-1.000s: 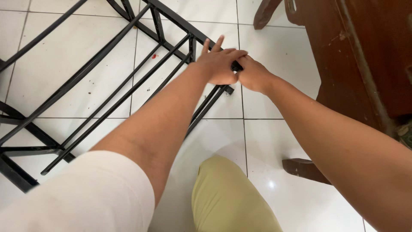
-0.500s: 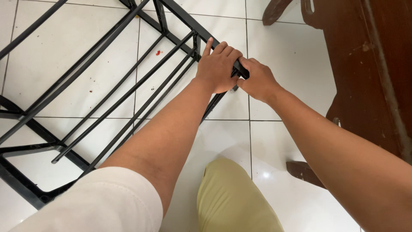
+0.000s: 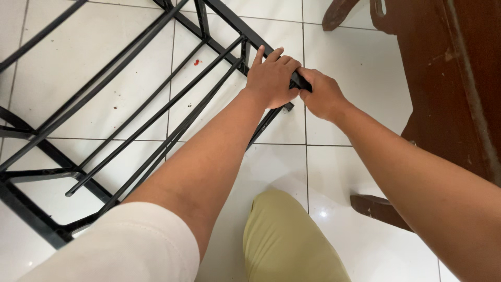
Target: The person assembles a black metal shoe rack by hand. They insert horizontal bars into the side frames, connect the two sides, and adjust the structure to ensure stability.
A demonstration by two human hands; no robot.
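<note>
— Where is the black metal rack frame point(image 3: 130, 112)?

— It lies tipped on the white tiled floor point(image 3: 355, 68), at the left. The left hand point(image 3: 271, 78) curls closed over its corner bar; just right, touching it, the right hand point(image 3: 323, 96) closes round the same bar end.

— How does it handle?

— Probably stiff, fairly light and smooth-painted; the corner joints look best to grip. A dark wooden furniture piece point(image 3: 443, 78) stands right.
</note>
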